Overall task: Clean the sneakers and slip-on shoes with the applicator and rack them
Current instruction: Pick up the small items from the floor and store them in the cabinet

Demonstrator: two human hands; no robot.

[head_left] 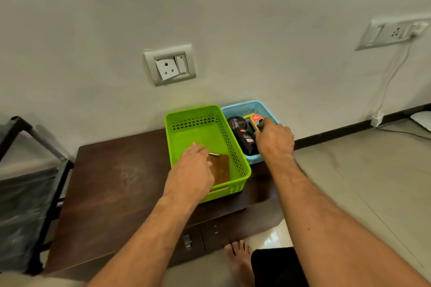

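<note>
Head view: the right hand [274, 138] grips the yellow applicator [255, 121] in the blue basket [253, 105] at the bench's [116, 182] far right; the left hand [194, 166] rests relaxed in the green basket [193, 123] by a brown brush [220, 168]. No shoes or rack in sight, so cleaning looks unstarted.

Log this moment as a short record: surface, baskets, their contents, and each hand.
surface: dark wooden cabinet against the wall
green basket: holds a brown wooden-backed item
blue basket: holds a round black tin, a black bottle, a yellow applicator
left hand: inside green basket, on the brown item
right hand: grips the applicator
shoes: none in view
</note>
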